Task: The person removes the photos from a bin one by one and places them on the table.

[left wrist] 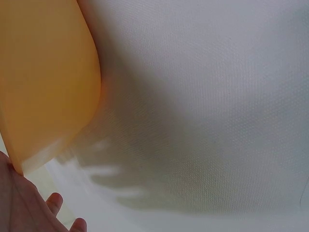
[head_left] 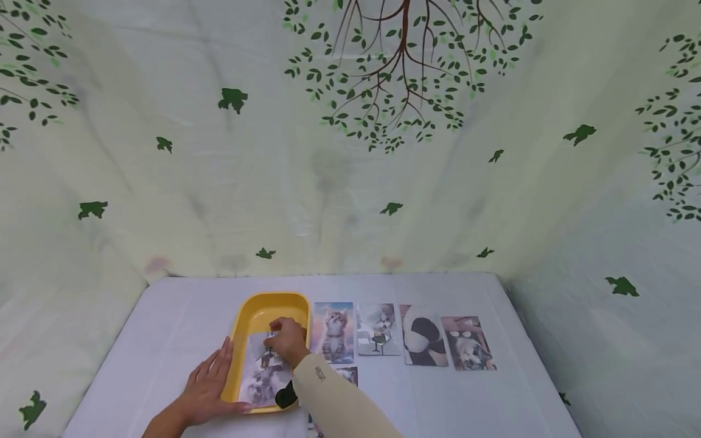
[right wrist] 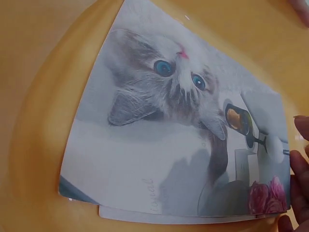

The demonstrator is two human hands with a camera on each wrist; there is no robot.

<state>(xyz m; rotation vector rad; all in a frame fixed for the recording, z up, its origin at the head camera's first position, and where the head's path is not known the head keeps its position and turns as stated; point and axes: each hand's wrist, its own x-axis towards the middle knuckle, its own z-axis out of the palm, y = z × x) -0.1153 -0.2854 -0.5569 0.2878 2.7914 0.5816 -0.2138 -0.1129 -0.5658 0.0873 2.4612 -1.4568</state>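
A yellow tray (head_left: 257, 307) sits on the table, with a kitten picture card (head_left: 260, 383) inside it. My right hand (head_left: 290, 340) reaches into the tray and pinches the card at its far end. In the right wrist view, the kitten card (right wrist: 183, 116) shows blue eyes and pink flowers, and the edge of another card (right wrist: 174, 217) peeks out beneath it. My left hand (head_left: 207, 386) rests along the tray's left side, fingers fairly straight and thumb at the near rim. The left wrist view shows the tray's outer wall (left wrist: 48, 82) against that hand.
Right of the tray lies a row of picture cards: a kitten on a pastel background (head_left: 334, 334), a grey-white kitten (head_left: 378, 328), a black-and-white picture (head_left: 423, 334) and a cat card (head_left: 469, 344). Another card (head_left: 348, 374) is partly hidden by my right sleeve (head_left: 339, 401).
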